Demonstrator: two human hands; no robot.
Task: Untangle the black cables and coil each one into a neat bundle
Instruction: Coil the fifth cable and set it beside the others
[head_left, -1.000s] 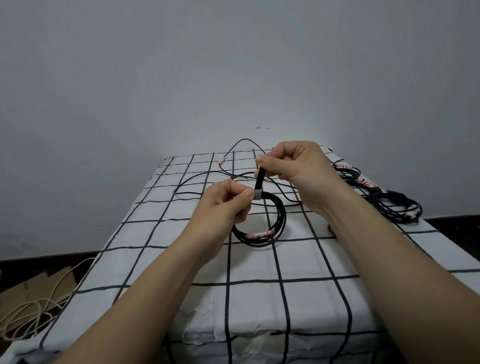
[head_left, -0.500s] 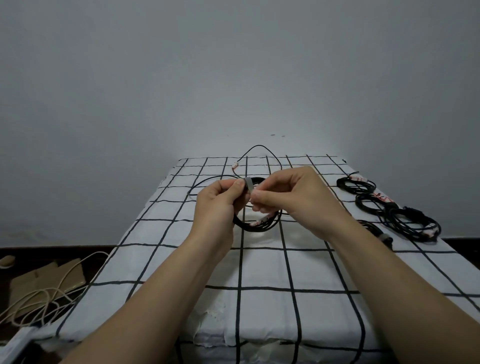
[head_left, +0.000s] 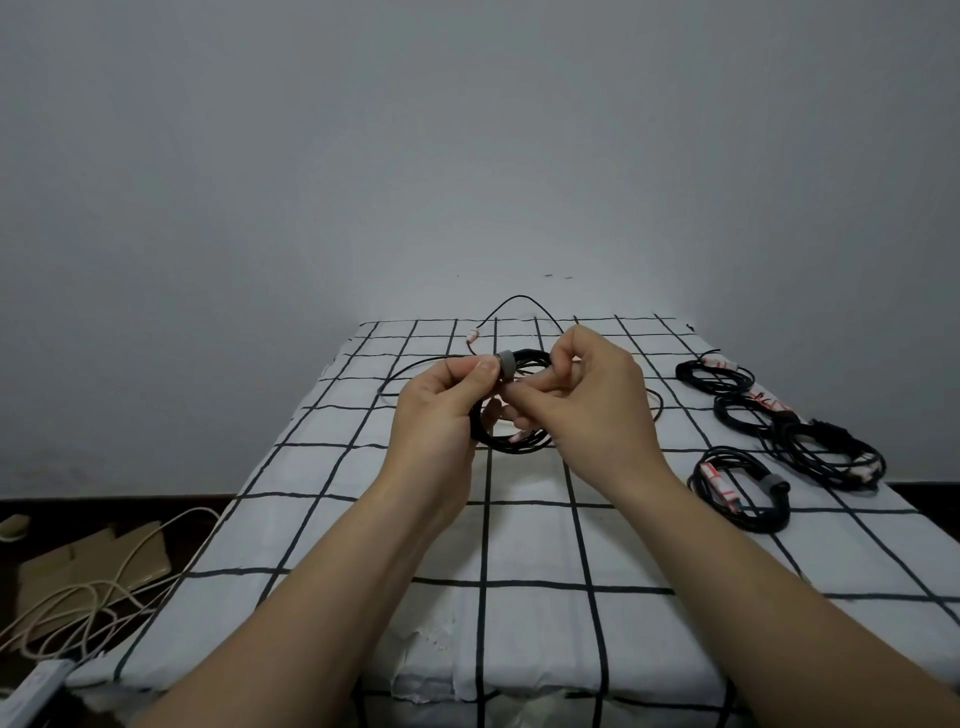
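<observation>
Folded over since before, the grey strap (head_left: 506, 362) is cinching the black cable coil (head_left: 519, 448), which the left hand (head_left: 441, 410) and right hand (head_left: 587, 400) are pinching mid-frame above the counter (head_left: 519, 545), keeping its loops together.

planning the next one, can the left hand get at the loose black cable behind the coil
Probably not yet: the left hand grips the coiled cable by its grey strap. Once it lets go, likely yes: the loose cable lies just behind, with nothing between.
</observation>
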